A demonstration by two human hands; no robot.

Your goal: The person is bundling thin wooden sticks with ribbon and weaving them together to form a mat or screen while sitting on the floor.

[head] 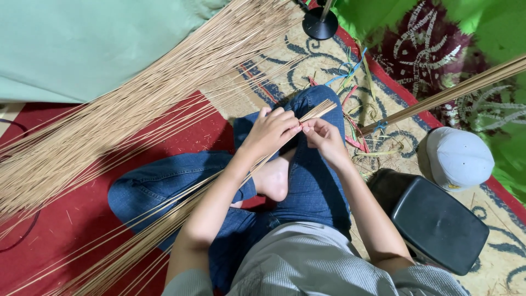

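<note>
Seated cross-legged on a patterned rug (329, 60), blue jeans (312, 181), one bare foot (274, 178) showing between the knees. Thin tan sticks, a small bundle (315, 112) of them, lying slantwise across the lap from lower left up to the right knee, tips fanned just past the fingers. Left hand (269, 131) curled over the bundle near its upper end, fingers closed around the sticks; right hand (324, 137) touching it just beside, thumb and forefinger pinched on what looks like a single stick or a few, exact count too fine to tell. Judged light, stiff yet springy, smooth and prone to slide lengthwise, likely to snap if bent sharply; best held near the tips where the hands already meet, with the long tail resting on the thigh. Large loose pile of the same sticks (109, 115) spread on the rug to the left, well apart from the hands. Further sheaf (466, 87) entering from upper right. Pale cap (460, 156) and dark box (438, 225) near the right elbow. Coloured strips (350, 71) scattered beyond the knee. Black round stand base (320, 24) at top
</note>
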